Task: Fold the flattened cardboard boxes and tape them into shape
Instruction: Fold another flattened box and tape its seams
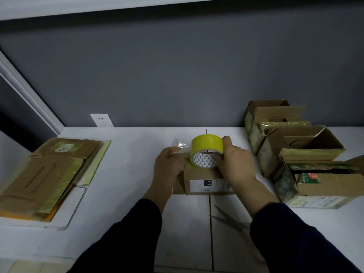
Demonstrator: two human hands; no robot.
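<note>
Tape roll (206,149) stands on box (204,176), gripped by right fingers (226,142).

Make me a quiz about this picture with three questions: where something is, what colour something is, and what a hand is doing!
1. Where are the scissors?
A) on the floor
B) on the table by the right sleeve
C) hanging on the wall

2. What colour is the tape roll?
A) red
B) blue
C) yellow

3. What is the right hand doing?
A) gripping the tape roll
B) waving
C) lying flat on the table

Answers:
1 B, they lie on the white table beside the sleeve.
2 C, its outer band is yellow.
3 A, its fingers curl round the roll while the left hand holds the small box.
</note>
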